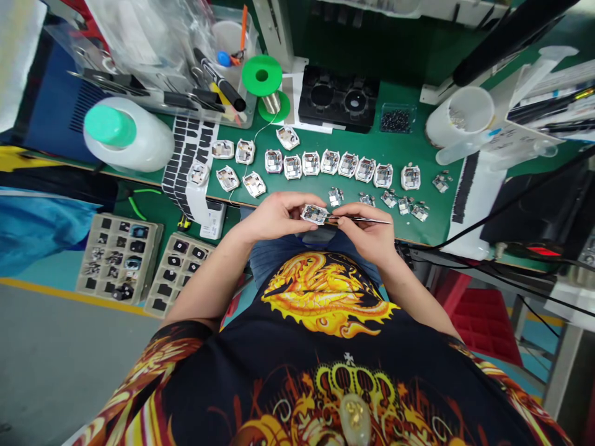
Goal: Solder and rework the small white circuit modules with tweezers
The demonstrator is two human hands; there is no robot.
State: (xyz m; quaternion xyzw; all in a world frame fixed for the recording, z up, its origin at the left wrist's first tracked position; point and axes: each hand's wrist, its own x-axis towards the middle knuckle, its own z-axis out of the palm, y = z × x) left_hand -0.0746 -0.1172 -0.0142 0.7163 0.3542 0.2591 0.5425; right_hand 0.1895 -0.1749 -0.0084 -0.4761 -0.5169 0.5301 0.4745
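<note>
My left hand [279, 215] grips a small white watch case [315, 214] with circuit parts showing inside it. My right hand [369, 230] pinches a pair of metal tweezers [362, 219], whose tips reach the right edge of that case. Beyond my hands, a row of similar open watch cases [330, 161] lies on the green bench mat [288, 193]. Several loose small circuit modules [335, 197] lie just past my right hand. More white cases [227, 178] are spread to the left.
A green solder spool [261, 75] and a white bottle with a green cap [127, 133] stand at the left. A black fixture [339, 99], a tray of tiny screws [397, 119] and a white cup [459, 118] line the back. Compartment trays [119, 257] sit lower left.
</note>
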